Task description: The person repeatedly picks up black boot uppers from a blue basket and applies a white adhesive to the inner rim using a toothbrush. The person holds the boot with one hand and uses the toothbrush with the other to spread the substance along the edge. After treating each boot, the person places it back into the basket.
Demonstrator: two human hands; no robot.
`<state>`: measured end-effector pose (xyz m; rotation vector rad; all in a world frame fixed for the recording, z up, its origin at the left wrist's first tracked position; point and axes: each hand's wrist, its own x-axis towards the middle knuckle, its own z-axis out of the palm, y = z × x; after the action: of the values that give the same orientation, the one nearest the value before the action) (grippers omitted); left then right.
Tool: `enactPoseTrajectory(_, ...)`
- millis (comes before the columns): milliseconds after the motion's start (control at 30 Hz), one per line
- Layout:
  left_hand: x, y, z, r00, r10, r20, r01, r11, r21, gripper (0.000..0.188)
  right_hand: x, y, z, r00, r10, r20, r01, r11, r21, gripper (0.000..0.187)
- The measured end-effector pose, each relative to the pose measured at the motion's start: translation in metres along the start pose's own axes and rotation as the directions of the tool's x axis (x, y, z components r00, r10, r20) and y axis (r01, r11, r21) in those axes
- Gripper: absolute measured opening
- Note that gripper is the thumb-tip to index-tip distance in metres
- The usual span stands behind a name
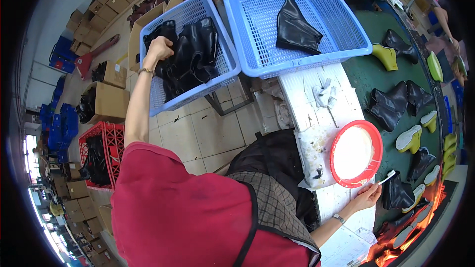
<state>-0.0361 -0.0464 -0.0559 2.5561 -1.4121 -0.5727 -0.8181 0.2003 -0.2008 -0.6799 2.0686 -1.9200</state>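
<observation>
Black leather boot uppers, piled in the smaller blue basket out to the left, well apart from the desk. Look soft, floppy, light, a bit slick; best pinched at a top edge. Left hand closed on 1 of them. Right hand gripping a small white brush, just beside the red glue dish.

- Your left hand grips black boot uppers in the smaller blue basket.
- Your right hand pinches a white brush at the table's near edge, beside the red bowl.
</observation>
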Motion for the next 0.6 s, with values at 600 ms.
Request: enactPoseTrajectory(600, -0.158, 0.101, -0.078, 0.472, 0.456, -0.755, -0.384, 0.877, 0.289, 0.034, 0.002, 0.002, -0.002, 0.996, 0.078, -0.032, -0.075, 0.994, 0.082, 0.028)
